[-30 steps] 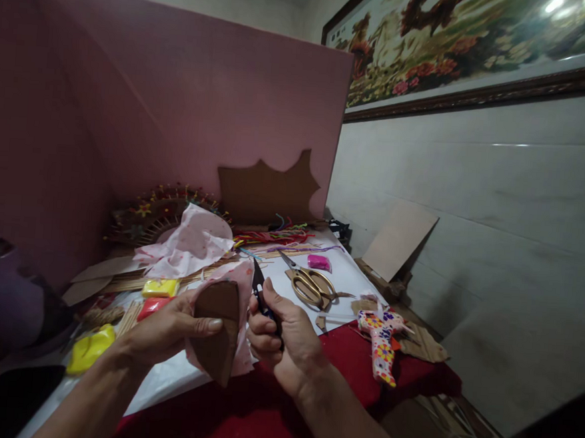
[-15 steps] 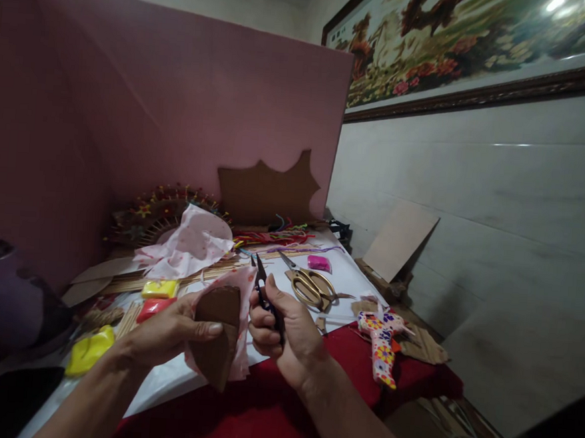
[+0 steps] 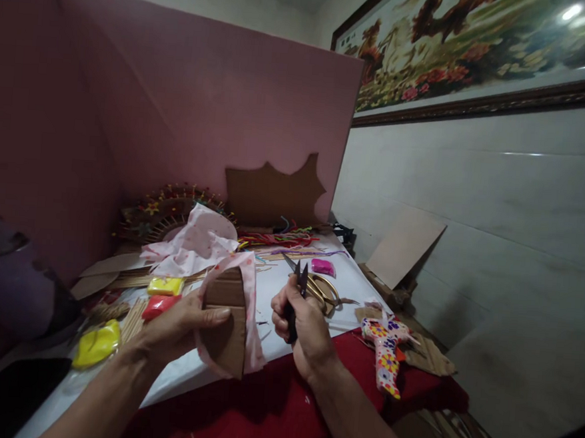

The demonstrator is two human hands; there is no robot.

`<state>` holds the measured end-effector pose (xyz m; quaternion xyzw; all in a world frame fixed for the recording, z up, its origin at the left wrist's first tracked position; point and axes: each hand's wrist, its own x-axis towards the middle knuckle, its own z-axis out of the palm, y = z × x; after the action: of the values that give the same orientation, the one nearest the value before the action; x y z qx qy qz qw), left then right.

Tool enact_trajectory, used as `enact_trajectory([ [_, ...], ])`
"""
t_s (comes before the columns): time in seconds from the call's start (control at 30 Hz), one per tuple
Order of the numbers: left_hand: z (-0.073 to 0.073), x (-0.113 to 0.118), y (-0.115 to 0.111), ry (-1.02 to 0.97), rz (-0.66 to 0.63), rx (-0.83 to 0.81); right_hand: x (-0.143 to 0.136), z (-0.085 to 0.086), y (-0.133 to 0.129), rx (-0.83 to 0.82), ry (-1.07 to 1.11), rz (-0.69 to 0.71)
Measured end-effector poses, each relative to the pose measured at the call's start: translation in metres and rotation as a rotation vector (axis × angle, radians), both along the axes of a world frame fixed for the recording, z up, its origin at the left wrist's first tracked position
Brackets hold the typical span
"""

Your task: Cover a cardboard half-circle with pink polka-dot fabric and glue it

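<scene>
The left hand (image 3: 179, 328) is gripping a wedge-shaped cardboard piece (image 3: 225, 324) backed with pink fabric (image 3: 252, 309), thumb lying across its face, fingers behind. Its long axis is running upright, narrow tip pointing down, just in front of the white table (image 3: 358, 277). Right of the cardboard and clear of it, the right hand (image 3: 302, 323) is closing in a fist around black snips (image 3: 296, 293), blades pointing up, slightly parted. Gold scissors (image 3: 320, 289) are lying just beyond.
</scene>
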<state>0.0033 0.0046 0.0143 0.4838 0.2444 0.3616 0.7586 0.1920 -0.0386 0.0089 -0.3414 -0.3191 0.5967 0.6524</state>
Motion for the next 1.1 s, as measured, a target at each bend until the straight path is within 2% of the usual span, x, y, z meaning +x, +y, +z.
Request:
enact_trajectory([
  [0.17, -0.002, 0.007, 0.002, -0.035, 0.134, -0.068, -0.005, -0.001, 0.007, -0.035, -0.245, 0.057],
  [0.4, 0.003, 0.007, 0.007, -0.063, 0.349, -0.16, 0.0, 0.007, 0.023, 0.057, -0.586, 0.216],
  [0.5, 0.002, 0.007, 0.011, -0.063, 0.41, -0.183, -0.001, 0.01, 0.024, 0.061, -0.615, 0.287],
  [0.6, -0.001, 0.006, 0.014, -0.05, 0.448, -0.2, -0.003, 0.007, 0.023, -0.013, -0.573, 0.323],
  [0.73, -0.003, 0.005, 0.014, -0.077, 0.432, -0.156, -0.004, 0.0, 0.022, -0.05, -0.551, 0.301],
  [0.97, -0.002, 0.007, 0.005, -0.116, 0.372, 0.006, -0.006, -0.006, 0.021, 0.198, -0.708, 0.189],
  [1.1, -0.002, 0.011, 0.001, -0.122, 0.369, 0.055, -0.013, -0.011, 0.02, 0.199, -0.727, 0.087],
])
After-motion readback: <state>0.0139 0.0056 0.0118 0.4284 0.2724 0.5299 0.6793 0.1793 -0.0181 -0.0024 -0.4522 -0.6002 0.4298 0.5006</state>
